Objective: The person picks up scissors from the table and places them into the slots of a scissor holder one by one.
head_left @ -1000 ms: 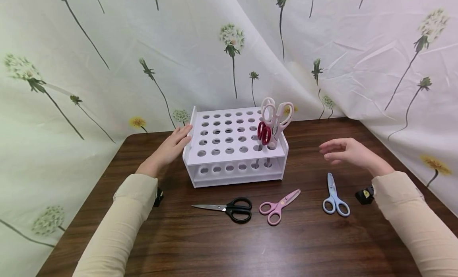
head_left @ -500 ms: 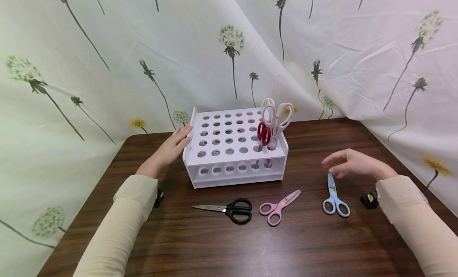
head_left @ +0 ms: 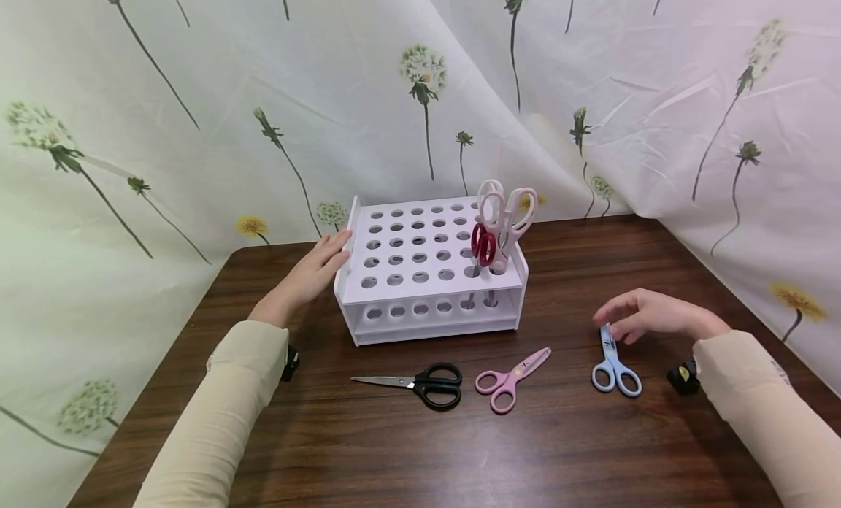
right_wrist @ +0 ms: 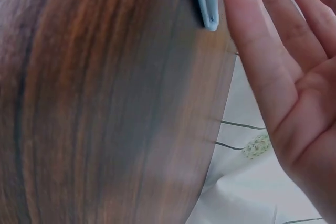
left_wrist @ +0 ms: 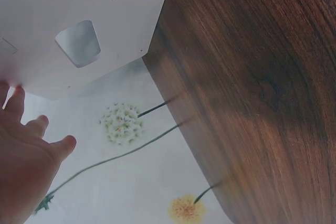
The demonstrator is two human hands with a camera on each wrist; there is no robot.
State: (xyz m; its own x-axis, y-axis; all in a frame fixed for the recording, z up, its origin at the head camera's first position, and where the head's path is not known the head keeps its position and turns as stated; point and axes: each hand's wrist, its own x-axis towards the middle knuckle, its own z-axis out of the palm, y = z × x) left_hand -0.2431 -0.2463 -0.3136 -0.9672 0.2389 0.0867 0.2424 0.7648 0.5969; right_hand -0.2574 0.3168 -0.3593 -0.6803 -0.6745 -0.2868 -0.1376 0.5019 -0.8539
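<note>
My left hand (head_left: 305, 274) rests its fingertips, fingers fairly straight, against the left end of a white rack (head_left: 430, 293) with rows of round holes. In the left wrist view the rack's side panel (left_wrist: 121, 35) has a cut-out. Over the blade end of light blue scissors (head_left: 610, 366) hovers my right hand (head_left: 650, 317), its fingers loosely bent. Seen from the right wrist, the blue scissors' tip (right_wrist: 211, 22) lies beside the thumb, with no grip on it; whether they touch, I cannot tell. The blue handles point toward me.
Pink scissors (head_left: 515, 376) and black-handled scissors (head_left: 420, 381) lie on the brown wooden table (head_left: 394, 457) before the rack. White-handled scissors (head_left: 504, 231) and red-handled scissors (head_left: 485, 247) stand in its right-hand holes. A flower-printed cloth (head_left: 368, 92) hangs behind.
My right hand has come down and toward me, from beyond the blue scissors to over their blade end. My left hand has stayed on the rack.
</note>
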